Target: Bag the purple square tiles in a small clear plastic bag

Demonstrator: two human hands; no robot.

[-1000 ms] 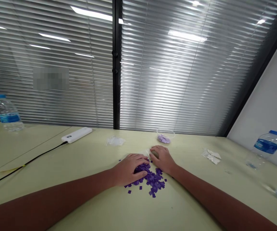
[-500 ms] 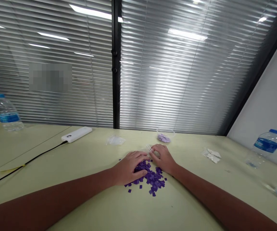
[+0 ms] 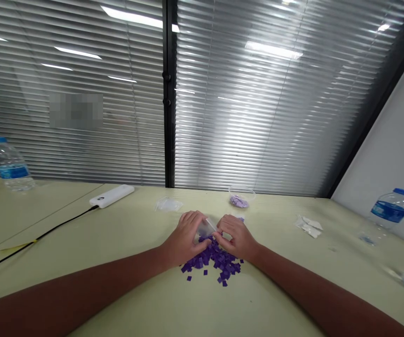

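A small clear plastic bag (image 3: 206, 228) is between my two hands, its mouth edge tilted over a loose pile of small purple square pieces (image 3: 225, 264). My left hand (image 3: 184, 238) curls around the bag's left side, fingertips on its upper edge and thumb low near the pieces. With thumb and forefinger pressed together, my right hand (image 3: 237, 236) pinches the bag's right corner. The hands partly hide the bag and the back of the pile. Several purple squares lie scattered in front.
Behind the hands stands a clear round tub (image 3: 240, 199) with pale lilac pieces. Another clear bag (image 3: 168, 204) lies at back left, near a white power bank (image 3: 112, 196) with a black cable (image 3: 47, 234). Crumpled white packaging (image 3: 309, 225) and water bottles (image 3: 389, 208) are at right; another bottle (image 3: 10, 166) stands left.
My left hand has come off the pile, moving back and up to the bag. My right fingers have closed on the bag's corner, and the bag now shows raised between the hands.
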